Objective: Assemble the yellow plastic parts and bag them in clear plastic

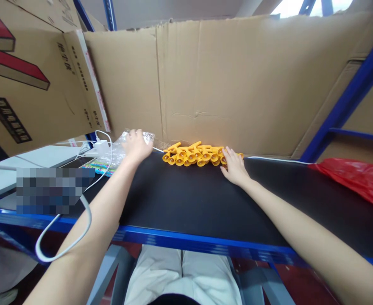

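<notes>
A heap of yellow plastic trumpet-shaped pieces (191, 156) lies at the back of the black tabletop, most of their round hollow ends facing me. My right hand (236, 166) is at the heap's right end, its fingers apart and touching the outermost pieces without closing around one. To the left of the heap, my left hand (137, 146) has its fingers bent over a crumpled clear plastic bag (118, 149). The bag shows on both sides of that hand; the fingertips are partly hidden in it.
Cardboard (237, 84) walls off the back, and a large printed carton (40, 93) leans in at the left. A white charger (101, 146) with a cable (86, 212) hangs near my left forearm. A red plastic bag (358, 178) lies far right. Blue metal edging (189, 238) runs along the front.
</notes>
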Demonstrator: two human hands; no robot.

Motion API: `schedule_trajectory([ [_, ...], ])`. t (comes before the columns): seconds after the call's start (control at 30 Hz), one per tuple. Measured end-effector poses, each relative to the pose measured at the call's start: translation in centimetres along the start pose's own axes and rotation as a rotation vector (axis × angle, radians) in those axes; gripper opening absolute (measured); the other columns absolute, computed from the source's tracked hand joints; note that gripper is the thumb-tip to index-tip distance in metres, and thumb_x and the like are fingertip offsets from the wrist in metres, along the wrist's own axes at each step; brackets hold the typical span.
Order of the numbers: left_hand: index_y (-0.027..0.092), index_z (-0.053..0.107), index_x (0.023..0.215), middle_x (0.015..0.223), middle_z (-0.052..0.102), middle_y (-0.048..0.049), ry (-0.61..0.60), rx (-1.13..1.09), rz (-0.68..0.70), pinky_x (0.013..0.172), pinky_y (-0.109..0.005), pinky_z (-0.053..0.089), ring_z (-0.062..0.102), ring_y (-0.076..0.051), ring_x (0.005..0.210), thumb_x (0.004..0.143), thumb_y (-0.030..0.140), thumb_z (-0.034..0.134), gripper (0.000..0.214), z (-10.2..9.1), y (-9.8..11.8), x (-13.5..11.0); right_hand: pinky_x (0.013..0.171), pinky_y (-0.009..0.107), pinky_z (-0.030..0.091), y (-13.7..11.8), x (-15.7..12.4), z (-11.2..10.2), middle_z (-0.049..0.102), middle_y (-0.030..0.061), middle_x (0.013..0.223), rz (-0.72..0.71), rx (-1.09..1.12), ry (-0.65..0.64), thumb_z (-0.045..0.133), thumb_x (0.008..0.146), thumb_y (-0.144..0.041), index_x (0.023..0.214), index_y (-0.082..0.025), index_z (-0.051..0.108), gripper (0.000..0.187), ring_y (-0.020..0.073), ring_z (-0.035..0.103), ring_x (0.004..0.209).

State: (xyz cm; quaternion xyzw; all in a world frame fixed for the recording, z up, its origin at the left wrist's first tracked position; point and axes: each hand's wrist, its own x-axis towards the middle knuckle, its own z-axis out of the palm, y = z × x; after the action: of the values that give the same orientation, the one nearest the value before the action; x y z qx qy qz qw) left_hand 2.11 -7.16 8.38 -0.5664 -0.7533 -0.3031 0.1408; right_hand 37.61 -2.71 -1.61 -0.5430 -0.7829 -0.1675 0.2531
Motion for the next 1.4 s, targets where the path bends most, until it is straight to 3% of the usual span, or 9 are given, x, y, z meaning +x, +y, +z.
schedule_trajectory([
  [0.27, 0.015, 0.013, 0.147, 0.154, -0.013, -0.0075, -0.124, 0.068, -0.315, 0.099, -0.071, 0.016, -0.007, -0.038, 0.139, 0.082, 0.066, 0.023, 0.083, -1.0, -10.7, 0.0, 0.11, 0.052, 0.02, 0.0, -0.1, -0.2, 0.023, 0.0136, 0.151, 0.012, -0.021, -0.004, 0.043, 0.082, -0.026, 0.145, -0.014, 0.023, 0.067, 0.0303, 0.021, 0.138],
  [0.37, 0.01, 0.009, 0.147, 0.153, -0.016, -0.01, -0.172, 0.057, -0.418, 0.097, -0.072, 0.016, -0.006, -0.043, 0.137, 0.081, 0.07, 0.022, 0.089, -0.1, -13.6, -0.6, 0.109, 0.053, 0.021, 0.1, -0.1, -0.1, 0.025, 0.0139, 0.15, 0.006, -0.03, 0.008, 0.044, 0.082, -0.026, 0.145, -0.016, 0.021, 0.068, 0.0308, 0.023, 0.137],
  [0.5, 0.007, 0.013, 0.146, 0.153, -0.01, -0.0169, -0.188, 0.022, -0.474, 0.097, -0.072, 0.016, -0.003, -0.046, 0.136, 0.083, 0.068, 0.022, 0.088, 1.1, -15.2, -0.5, 0.108, 0.053, 0.022, 0.2, -0.1, -0.1, 0.025, 0.0143, 0.15, 0.005, -0.034, 0.007, 0.044, 0.081, -0.026, 0.144, -0.016, 0.024, 0.067, 0.0308, 0.024, 0.136],
  [0.67, 0.008, 0.012, 0.146, 0.153, -0.013, -0.0144, -0.132, -0.016, -0.405, 0.099, -0.072, 0.013, -0.002, -0.045, 0.137, 0.083, 0.067, 0.024, 0.087, 0.6, -13.8, 0.3, 0.109, 0.053, 0.022, 0.1, -0.1, -0.2, 0.025, 0.0141, 0.15, 0.013, -0.027, 0.007, 0.043, 0.082, -0.025, 0.142, -0.014, 0.029, 0.063, 0.0308, 0.024, 0.136],
  [0.83, 0.016, 0.017, 0.145, 0.154, -0.011, -0.0089, 0.104, -0.005, -0.119, 0.107, -0.064, 0.006, 0.0, -0.035, 0.14, 0.078, 0.054, 0.047, 0.082, -1.1, -8.3, 2.1, 0.109, 0.053, 0.021, 0.0, -0.1, -0.2, 0.025, 0.0142, 0.15, 0.015, -0.021, 0.003, 0.043, 0.082, -0.025, 0.141, -0.012, 0.031, 0.061, 0.0305, 0.023, 0.137],
  [0.93, 0.018, 0.025, 0.142, 0.155, -0.002, -0.0091, 0.127, -0.003, 0.023, 0.109, -0.061, 0.003, 0.002, -0.035, 0.14, 0.077, 0.046, 0.051, 0.075, 0.2, -5.3, 2.4, 0.109, 0.053, 0.02, 0.0, -0.1, -0.2, 0.024, 0.0143, 0.15, 0.006, -0.024, 0.011, 0.043, 0.081, -0.024, 0.14, -0.013, 0.031, 0.061, 0.0305, 0.023, 0.137],
  [1.03, 0.013, 0.026, 0.142, 0.154, 0.004, -0.0128, 0.042, 0.041, 0.061, 0.11, -0.06, 0.003, 0.003, -0.035, 0.14, 0.079, 0.045, 0.047, 0.074, 3.5, -4.1, 1.6, 0.109, 0.054, 0.021, 0.0, -0.1, -0.4, 0.023, 0.0142, 0.15, -0.004, -0.031, 0.013, 0.043, 0.081, -0.024, 0.14, -0.014, 0.031, 0.061, 0.0312, 0.023, 0.137],
  [1.17, 0.007, 0.017, 0.145, 0.154, 0.003, -0.0168, -0.174, 0.193, 0.092, 0.108, -0.063, 0.005, -0.001, -0.037, 0.14, 0.076, 0.043, 0.05, 0.085, 7.0, -4.8, 0.1, 0.108, 0.054, 0.022, -0.1, 0.0, -0.5, 0.023, 0.0141, 0.151, -0.012, -0.036, 0.006, 0.044, 0.08, -0.025, 0.14, -0.015, 0.031, 0.062, 0.0311, 0.023, 0.137],
  [1.4, 0.009, 0.024, 0.144, 0.15, 0.022, -0.0186, -0.318, 0.22, 0.111, 0.105, -0.067, 0.011, 0.016, -0.037, 0.138, 0.084, 0.023, 0.033, 0.062, 7.3, -6.4, 0.2, 0.109, 0.054, 0.018, -0.2, 0.1, -0.4, 0.02, 0.0132, 0.152, -0.026, -0.042, -0.027, 0.045, 0.08, -0.024, 0.142, -0.016, 0.028, 0.064, 0.0302, 0.02, 0.138],
])
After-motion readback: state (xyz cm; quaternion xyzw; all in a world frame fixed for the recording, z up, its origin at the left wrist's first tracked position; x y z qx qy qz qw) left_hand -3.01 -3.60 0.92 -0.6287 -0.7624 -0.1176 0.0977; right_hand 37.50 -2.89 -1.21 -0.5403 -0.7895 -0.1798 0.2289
